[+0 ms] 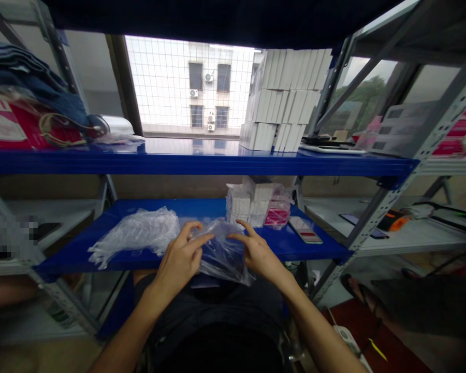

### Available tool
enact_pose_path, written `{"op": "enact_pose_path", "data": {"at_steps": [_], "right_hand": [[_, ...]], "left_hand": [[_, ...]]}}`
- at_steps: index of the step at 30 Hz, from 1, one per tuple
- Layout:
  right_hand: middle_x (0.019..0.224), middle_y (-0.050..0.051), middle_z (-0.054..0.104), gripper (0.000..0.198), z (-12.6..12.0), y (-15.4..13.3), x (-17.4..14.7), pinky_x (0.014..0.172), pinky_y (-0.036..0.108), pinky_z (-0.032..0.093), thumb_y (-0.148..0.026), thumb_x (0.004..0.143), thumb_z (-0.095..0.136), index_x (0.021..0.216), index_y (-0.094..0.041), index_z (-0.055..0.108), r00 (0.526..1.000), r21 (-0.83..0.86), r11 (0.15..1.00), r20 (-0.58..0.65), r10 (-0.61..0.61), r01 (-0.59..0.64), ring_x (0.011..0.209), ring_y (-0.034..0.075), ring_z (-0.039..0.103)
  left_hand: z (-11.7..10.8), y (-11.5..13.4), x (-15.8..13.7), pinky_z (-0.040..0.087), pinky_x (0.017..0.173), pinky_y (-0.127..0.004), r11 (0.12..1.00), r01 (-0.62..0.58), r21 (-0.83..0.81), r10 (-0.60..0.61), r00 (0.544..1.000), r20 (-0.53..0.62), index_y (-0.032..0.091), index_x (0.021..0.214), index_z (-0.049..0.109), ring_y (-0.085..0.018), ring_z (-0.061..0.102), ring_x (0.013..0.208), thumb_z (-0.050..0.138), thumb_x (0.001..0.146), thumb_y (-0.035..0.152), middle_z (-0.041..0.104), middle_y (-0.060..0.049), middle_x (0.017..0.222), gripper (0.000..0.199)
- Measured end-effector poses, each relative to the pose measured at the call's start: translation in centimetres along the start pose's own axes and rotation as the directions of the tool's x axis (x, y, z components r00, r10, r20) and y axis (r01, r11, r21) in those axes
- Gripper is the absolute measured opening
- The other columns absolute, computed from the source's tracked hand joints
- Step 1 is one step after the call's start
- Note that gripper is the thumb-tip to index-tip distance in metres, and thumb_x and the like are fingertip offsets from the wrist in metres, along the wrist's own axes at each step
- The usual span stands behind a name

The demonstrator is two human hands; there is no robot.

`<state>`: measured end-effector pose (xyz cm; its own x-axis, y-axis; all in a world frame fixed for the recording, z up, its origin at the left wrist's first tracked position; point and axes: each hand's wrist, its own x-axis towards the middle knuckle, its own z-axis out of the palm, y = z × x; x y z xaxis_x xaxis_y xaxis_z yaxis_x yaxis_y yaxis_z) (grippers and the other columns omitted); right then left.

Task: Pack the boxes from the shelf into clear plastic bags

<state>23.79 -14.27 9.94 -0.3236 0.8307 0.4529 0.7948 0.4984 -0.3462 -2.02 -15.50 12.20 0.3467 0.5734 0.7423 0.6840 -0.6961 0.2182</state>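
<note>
A clear plastic bag (pixel 227 256) hangs between my two hands at the front edge of the lower blue shelf, over my lap. Its crinkled film spreads from one hand to the other, and nothing shows inside it. At the bag's left side, my left hand (pixel 179 257) grips the film with bent fingers. Opposite it, my right hand (pixel 259 254) has thumb and forefinger at the bag's upper right edge, the other fingers curled on the film. To the left of my hands lies a heap of clear plastic bags (pixel 137 235).
Wrapped white boxes (pixel 241 204) and a pink pack (pixel 277 215) stand at the back of the lower blue shelf (pixel 198 207), beside a phone (pixel 305 229). Above, tall stacks of white boxes (pixel 281 98) rest on the upper shelf (pixel 190 163). A metal post (pixel 388 191) rises at right.
</note>
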Motion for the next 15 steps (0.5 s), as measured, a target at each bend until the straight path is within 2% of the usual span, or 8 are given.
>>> {"op": "enact_pose_path", "data": {"at_steps": [2,4,6,7,9,11,13,15], "right_hand": [[0.145,0.010,0.059,0.056,-0.5,-0.3,0.1,0.103,0.040,0.046,0.005,0.076,0.052,0.119,-0.022,0.076,0.998,-0.156,0.986,-0.014,0.053,-0.054,0.119,0.026,0.060],[0.116,0.010,0.074,0.037,-1.1,-0.8,0.3,0.095,0.041,0.047,-0.004,0.084,0.054,0.105,-0.020,0.080,0.989,-0.251,0.958,-0.076,0.127,-0.142,0.105,0.028,0.060],[0.094,0.010,0.075,0.023,-1.5,-1.2,0.3,0.090,0.041,0.046,-0.018,0.092,0.057,0.095,-0.020,0.080,0.971,-0.287,0.933,-0.168,0.172,-0.215,0.098,0.029,0.059],[0.090,0.010,0.074,0.020,-1.7,-1.3,0.3,0.090,0.042,0.046,-0.025,0.093,0.059,0.093,-0.021,0.079,0.962,-0.296,0.926,-0.207,0.176,-0.233,0.098,0.030,0.058],[0.095,0.011,0.072,0.017,-1.6,-1.3,0.3,0.090,0.042,0.047,-0.032,0.090,0.065,0.096,-0.020,0.077,0.953,-0.302,0.921,-0.250,0.174,-0.247,0.101,0.031,0.058],[0.108,0.012,0.069,0.026,-1.4,-1.0,0.2,0.089,0.040,0.049,-0.026,0.086,0.068,0.111,-0.019,0.072,0.950,-0.284,0.925,-0.253,0.181,-0.252,0.104,0.031,0.060],[0.128,0.014,0.063,0.049,-0.9,-0.7,0.1,0.087,0.036,0.052,-0.013,0.083,0.063,0.131,-0.019,0.062,0.955,-0.242,0.939,-0.229,0.190,-0.245,0.107,0.028,0.063],[0.146,0.014,0.052,0.076,-0.5,-0.5,0.1,0.088,0.034,0.053,-0.001,0.077,0.055,0.149,-0.022,0.046,0.967,-0.183,0.961,-0.183,0.175,-0.208,0.112,0.026,0.065]], "left_hand": [[0.1,-0.6,-0.1,0.061,0.078,-0.031,0.988,0.084,0.132,-0.094,0.993,0.072,0.026,0.108,0.079,-0.012,0.067,0.074,0.051,0.088,0.005,0.056,-0.007,0.135,0.040],[0.3,-1.2,-0.1,0.062,0.081,-0.033,0.962,0.180,0.205,-0.200,0.977,0.079,0.024,0.105,0.079,-0.013,0.069,0.073,0.053,0.089,0.009,0.056,-0.008,0.137,0.034],[0.5,-1.7,-0.3,0.062,0.089,-0.037,0.945,0.238,0.222,-0.262,0.961,0.085,0.025,0.119,0.075,-0.019,0.073,0.086,0.057,0.090,0.016,0.055,-0.009,0.141,0.035],[0.6,-1.9,-0.4,0.060,0.093,-0.039,0.942,0.253,0.222,-0.281,0.954,0.103,0.026,0.131,0.068,-0.024,0.073,0.097,0.061,0.089,0.019,0.054,-0.011,0.145,0.044],[0.8,-1.9,-0.5,0.058,0.097,-0.042,0.941,0.269,0.207,-0.305,0.936,0.173,0.030,0.155,0.044,-0.030,0.069,0.114,0.069,0.084,0.018,0.050,-0.013,0.151,0.077],[0.9,-1.6,-0.6,0.057,0.098,-0.042,0.942,0.278,0.186,-0.320,0.912,0.258,0.032,0.165,0.016,-0.032,0.067,0.120,0.073,0.078,0.013,0.051,-0.014,0.151,0.105],[0.8,-1.1,-0.5,0.056,0.097,-0.041,0.932,0.300,0.202,-0.352,0.880,0.319,0.034,0.165,0.002,-0.032,0.068,0.119,0.073,0.077,0.010,0.056,-0.014,0.146,0.116],[0.5,-0.8,-0.3,0.055,0.095,-0.041,0.905,0.333,0.264,-0.412,0.841,0.350,0.034,0.165,-0.001,-0.034,0.069,0.117,0.072,0.078,0.011,0.059,-0.015,0.141,0.117]]}}
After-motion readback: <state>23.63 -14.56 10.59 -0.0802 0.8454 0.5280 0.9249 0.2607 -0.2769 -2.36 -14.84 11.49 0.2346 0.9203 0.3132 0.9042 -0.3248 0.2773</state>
